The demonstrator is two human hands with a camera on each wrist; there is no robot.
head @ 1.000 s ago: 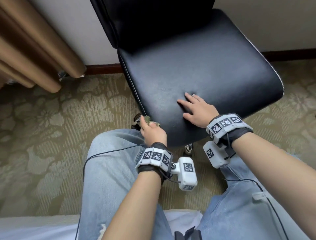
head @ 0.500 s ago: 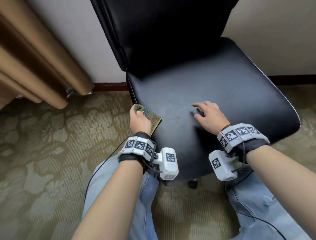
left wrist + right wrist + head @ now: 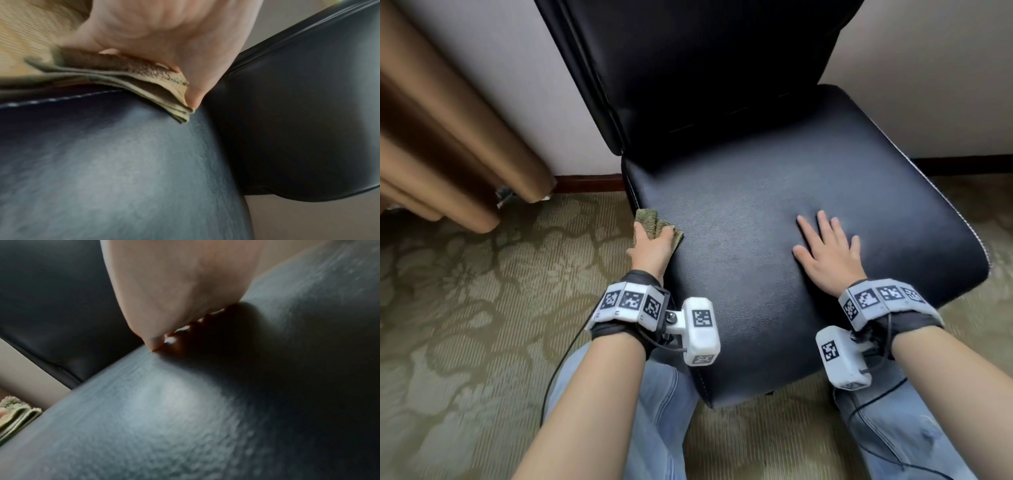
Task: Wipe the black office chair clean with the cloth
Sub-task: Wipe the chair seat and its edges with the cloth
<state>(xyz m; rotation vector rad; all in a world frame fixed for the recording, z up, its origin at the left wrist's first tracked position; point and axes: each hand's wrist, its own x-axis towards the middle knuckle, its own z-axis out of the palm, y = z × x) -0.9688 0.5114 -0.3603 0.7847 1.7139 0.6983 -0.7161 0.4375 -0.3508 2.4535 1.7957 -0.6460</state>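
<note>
The black office chair's seat (image 3: 756, 205) fills the middle of the head view, with its backrest (image 3: 705, 68) upright behind it. A folded olive-green cloth (image 3: 649, 219) lies on the seat's left edge, by the white stitching. My left hand (image 3: 652, 246) grips the cloth, fingers curled over it and thumb at its corner, as the left wrist view shows on the cloth (image 3: 144, 81). My right hand (image 3: 825, 250) lies flat on the seat's right half with its fingers spread, holding nothing. The cloth (image 3: 14, 415) shows at the lower left of the right wrist view.
A brown curtain (image 3: 448, 137) hangs at the left, against a pale wall with a dark baseboard (image 3: 585, 180). Patterned carpet (image 3: 465, 308) surrounds the chair. My knees in blue jeans (image 3: 654, 411) are at the seat's front edge.
My left hand has carried the cloth from the seat's front left corner back along the left edge. My right hand has shifted right and flattened, its fingers spreading.
</note>
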